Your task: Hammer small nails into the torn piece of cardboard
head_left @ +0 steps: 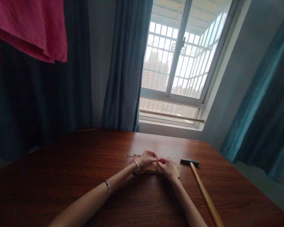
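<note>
My left hand [147, 158] and my right hand [167, 167] meet over a flat tan piece [176, 169] that lies on the wooden table [97, 186]. The piece looks like cardboard or a woven panel, with a reddish patch at its left end; its exact kind is unclear. Fingertips of both hands are pinched together above it, close to each other. Whatever is between them is too small to make out. A thin stick [130, 156] pokes out past the piece's left end. My hands cover much of the piece's middle.
A hammer [204, 190] with a dark head and long wooden handle lies right of my right hand. Behind the table are a barred window [175, 63] and blue curtains [125, 69]. A pink cloth [33, 28] hangs at upper left.
</note>
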A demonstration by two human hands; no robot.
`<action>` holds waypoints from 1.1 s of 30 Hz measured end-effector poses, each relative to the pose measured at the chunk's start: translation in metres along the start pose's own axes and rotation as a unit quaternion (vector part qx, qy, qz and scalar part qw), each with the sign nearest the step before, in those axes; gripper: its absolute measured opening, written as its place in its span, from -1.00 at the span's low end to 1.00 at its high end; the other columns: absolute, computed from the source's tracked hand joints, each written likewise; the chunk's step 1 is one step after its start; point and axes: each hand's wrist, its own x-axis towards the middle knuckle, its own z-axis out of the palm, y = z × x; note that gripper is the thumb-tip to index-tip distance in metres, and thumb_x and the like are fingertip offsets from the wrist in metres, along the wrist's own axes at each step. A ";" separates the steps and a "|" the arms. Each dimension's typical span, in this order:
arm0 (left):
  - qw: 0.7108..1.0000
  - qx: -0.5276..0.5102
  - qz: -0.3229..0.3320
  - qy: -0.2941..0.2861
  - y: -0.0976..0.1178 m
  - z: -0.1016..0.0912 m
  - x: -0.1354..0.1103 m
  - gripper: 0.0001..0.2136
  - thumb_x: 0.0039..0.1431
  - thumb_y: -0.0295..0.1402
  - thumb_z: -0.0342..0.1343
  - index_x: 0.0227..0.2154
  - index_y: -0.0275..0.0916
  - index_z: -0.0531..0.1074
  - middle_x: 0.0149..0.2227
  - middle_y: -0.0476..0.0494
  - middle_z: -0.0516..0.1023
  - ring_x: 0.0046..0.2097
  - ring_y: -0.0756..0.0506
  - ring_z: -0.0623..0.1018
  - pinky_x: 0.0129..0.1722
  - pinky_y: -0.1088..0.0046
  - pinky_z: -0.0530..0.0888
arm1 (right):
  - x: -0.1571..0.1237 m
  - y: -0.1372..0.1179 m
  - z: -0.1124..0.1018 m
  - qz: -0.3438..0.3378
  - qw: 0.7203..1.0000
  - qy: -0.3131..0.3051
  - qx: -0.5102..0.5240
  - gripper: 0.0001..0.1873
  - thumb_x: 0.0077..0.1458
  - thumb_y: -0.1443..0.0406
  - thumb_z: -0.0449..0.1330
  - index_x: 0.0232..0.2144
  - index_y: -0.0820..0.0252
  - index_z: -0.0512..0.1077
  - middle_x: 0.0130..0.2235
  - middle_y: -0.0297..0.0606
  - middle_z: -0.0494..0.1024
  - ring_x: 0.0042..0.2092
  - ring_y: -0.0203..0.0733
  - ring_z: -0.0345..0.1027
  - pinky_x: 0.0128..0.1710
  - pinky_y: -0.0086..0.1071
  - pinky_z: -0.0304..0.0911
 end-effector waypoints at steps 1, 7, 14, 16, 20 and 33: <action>1.000 -0.003 0.000 -0.001 -0.001 0.001 0.001 -0.68 -0.13 -0.18 0.13 -0.40 -0.36 0.53 -0.45 -0.11 0.54 -0.37 -0.05 0.46 -0.43 0.57 0.30 | 0.000 0.000 0.000 0.001 1.000 -0.001 -0.002 -0.77 -0.08 0.28 0.08 -0.45 0.17 0.54 -0.44 -0.26 0.58 -0.41 -0.22 0.40 -0.36 -0.42 0.24; 1.000 -0.006 -0.010 -0.001 -0.006 0.003 0.002 -0.66 -0.13 -0.17 0.11 -0.40 -0.37 0.53 -0.47 -0.10 0.54 -0.37 -0.05 0.45 -0.43 0.57 0.29 | -0.001 -0.005 0.000 0.012 1.000 -0.017 -0.012 -0.77 -0.09 0.27 0.09 -0.43 0.19 0.54 -0.43 -0.24 0.58 -0.42 -0.21 0.40 -0.39 -0.42 0.26; 1.000 -0.006 -0.026 0.002 0.000 0.002 -0.001 -0.68 -0.14 -0.23 0.08 -0.40 -0.38 0.53 -0.48 -0.12 0.53 -0.41 -0.03 0.43 -0.49 0.57 0.26 | -0.007 -0.021 -0.057 0.024 0.998 -0.012 -0.057 -0.69 -0.06 0.18 0.07 -0.34 0.20 0.51 -0.32 -0.18 0.57 -0.34 -0.15 0.40 -0.32 -0.37 0.26; 1.000 -0.005 -0.029 0.002 0.001 0.001 -0.002 -0.69 -0.14 -0.24 0.08 -0.40 -0.39 0.54 -0.49 -0.12 0.53 -0.43 -0.03 0.42 -0.51 0.57 0.24 | -0.025 -0.016 -0.087 0.041 0.995 0.020 -0.088 -0.65 -0.04 0.17 0.04 -0.29 0.23 0.48 -0.26 -0.11 0.54 -0.29 -0.10 0.40 -0.23 -0.31 0.24; 1.000 0.002 -0.031 0.000 0.005 -0.001 -0.004 -0.68 -0.14 -0.25 0.06 -0.40 -0.38 0.54 -0.51 -0.11 0.52 -0.44 -0.02 0.41 -0.51 0.57 0.23 | -0.087 0.016 -0.141 0.166 0.943 0.072 -0.279 -0.60 -0.02 0.18 -0.03 -0.20 0.22 0.44 -0.16 -0.04 0.49 -0.17 -0.01 0.38 -0.18 -0.26 0.22; 0.999 0.014 -0.025 0.018 0.003 0.000 -0.005 -0.68 -0.15 -0.25 0.06 -0.41 -0.40 0.54 -0.54 -0.09 0.49 -0.47 0.00 0.38 -0.53 0.58 0.18 | -0.161 0.039 -0.147 0.249 0.899 0.027 -0.360 -0.58 0.04 0.11 -0.08 -0.19 0.22 0.39 -0.29 -0.03 0.48 -0.24 0.01 0.42 -0.28 -0.25 0.28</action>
